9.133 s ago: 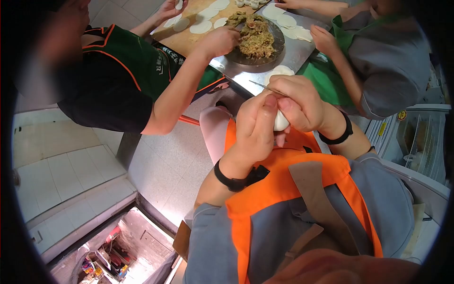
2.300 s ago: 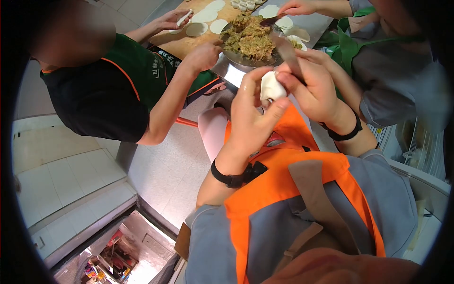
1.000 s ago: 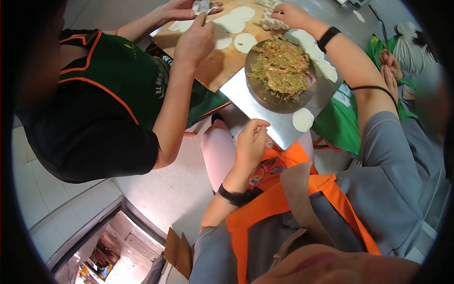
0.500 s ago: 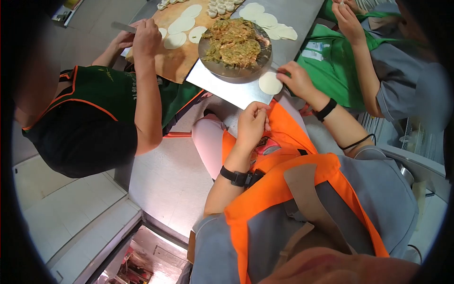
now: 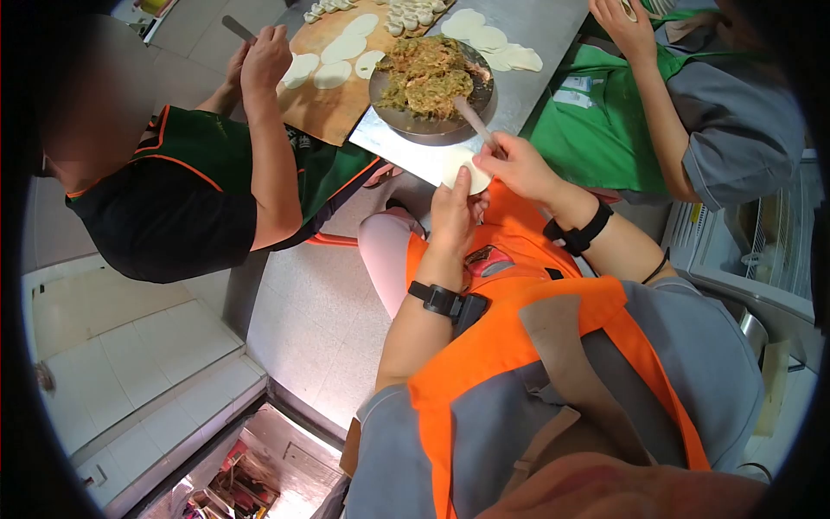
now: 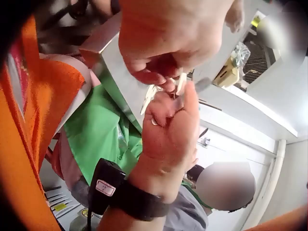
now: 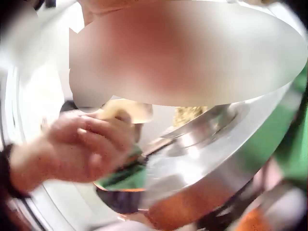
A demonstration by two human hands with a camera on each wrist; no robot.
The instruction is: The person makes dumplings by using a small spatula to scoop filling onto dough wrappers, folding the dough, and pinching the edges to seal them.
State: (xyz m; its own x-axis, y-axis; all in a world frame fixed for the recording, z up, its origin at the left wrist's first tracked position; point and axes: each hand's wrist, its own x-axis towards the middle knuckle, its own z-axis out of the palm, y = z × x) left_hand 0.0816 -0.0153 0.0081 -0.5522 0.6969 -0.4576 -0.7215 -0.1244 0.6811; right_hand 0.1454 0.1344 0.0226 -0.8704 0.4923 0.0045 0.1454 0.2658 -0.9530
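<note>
My left hand pinches a round white dumpling wrapper between thumb and fingers, near the table corner. The wrapper also shows above the left hand in the right wrist view. My right hand grips a flat metal filling spatula, its tip at the edge of the green-brown filling. A wide metal bowl holds that filling. In the left wrist view the right hand and left hand are close together, the spatula blade beside them.
Wrappers overlap on the metal table. More lie on a wooden board, with finished dumplings in rows beyond. A person in a dark green apron works on the left; another in a bright green apron stands right.
Earlier both hands squeezed a dumpling; the right hand then reached toward the dumpling rows and touched the wrapper at the table corner. Now the left hand holds a wrapper, the right a spatula.
</note>
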